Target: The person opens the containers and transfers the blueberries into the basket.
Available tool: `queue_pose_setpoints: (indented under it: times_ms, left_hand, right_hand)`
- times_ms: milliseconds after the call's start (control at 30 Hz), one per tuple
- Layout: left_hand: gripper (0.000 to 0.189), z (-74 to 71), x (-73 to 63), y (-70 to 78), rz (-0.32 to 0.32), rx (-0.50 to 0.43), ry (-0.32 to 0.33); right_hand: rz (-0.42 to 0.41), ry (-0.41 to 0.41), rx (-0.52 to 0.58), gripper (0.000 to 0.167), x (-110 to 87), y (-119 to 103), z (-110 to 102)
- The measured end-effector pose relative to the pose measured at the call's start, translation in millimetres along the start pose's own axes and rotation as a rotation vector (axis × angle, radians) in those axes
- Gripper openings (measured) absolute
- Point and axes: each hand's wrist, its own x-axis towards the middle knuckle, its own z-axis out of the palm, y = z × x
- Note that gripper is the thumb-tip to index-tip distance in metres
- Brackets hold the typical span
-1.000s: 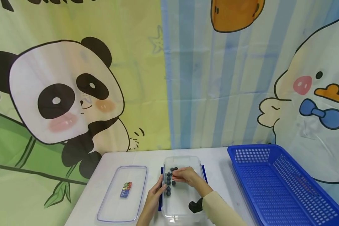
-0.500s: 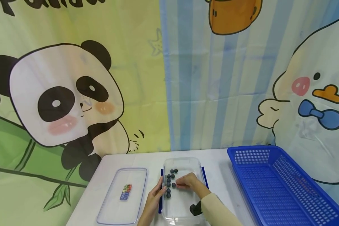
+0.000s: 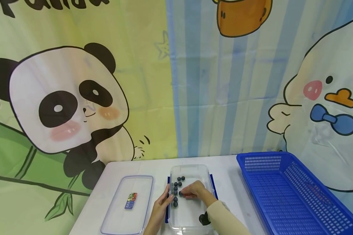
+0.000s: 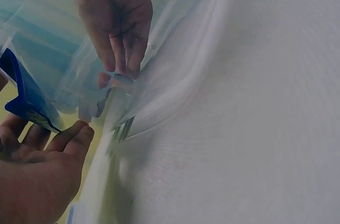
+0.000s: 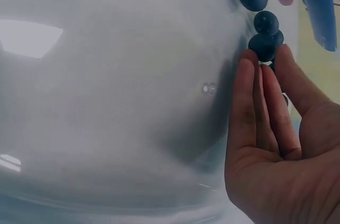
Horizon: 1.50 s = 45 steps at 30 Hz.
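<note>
A clear plastic box [image 3: 188,217] with blue side latches [image 3: 213,186] stands in the middle of the table in the head view. Several dark blueberries [image 3: 175,199] lie along its left side, most in a rough line. My left hand [image 3: 160,207] grips the box's left wall; in the left wrist view its fingers lie around a blue latch [image 4: 32,96]. Inside the box, my right hand [image 3: 195,190] has its fingertips on one blueberry [image 5: 263,48], with the thumb on the other side. Part of that berry is hidden by the fingers.
A clear lid [image 3: 114,215] with a coloured label [image 3: 130,200] lies flat on the white table [image 3: 161,166], left of the box. To the right stands a large blue perforated basket [image 3: 263,161]. A printed curtain [image 3: 206,98] hangs behind. Something black [image 3: 204,218] sits at the right sleeve.
My right hand has left a berry near the back of the group, come toward the front of the box and reached another blueberry. The left hand stays on the wall. The head view has tilted slightly up.
</note>
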Motion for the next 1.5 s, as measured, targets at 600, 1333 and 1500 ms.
queue_pose_setpoints:
  times_ms: [600,1333,1500]
  left_hand:
    - [0.061,-0.3,-3.9,3.1,0.031,-0.010,-0.022]
    - [0.067,4.0,-16.0,25.2,0.026,-0.022,-0.035]
    - [0.068,5.8,-19.9,32.6,0.022,0.010,-0.029]
  right_hand:
    - [-0.046,0.157,-0.213,0.023,3.8,2,10]
    - [-0.040,0.082,-0.191,0.008,2.5,1,7]
    - [-0.044,0.054,-0.175,0.006,3.3,0,6]
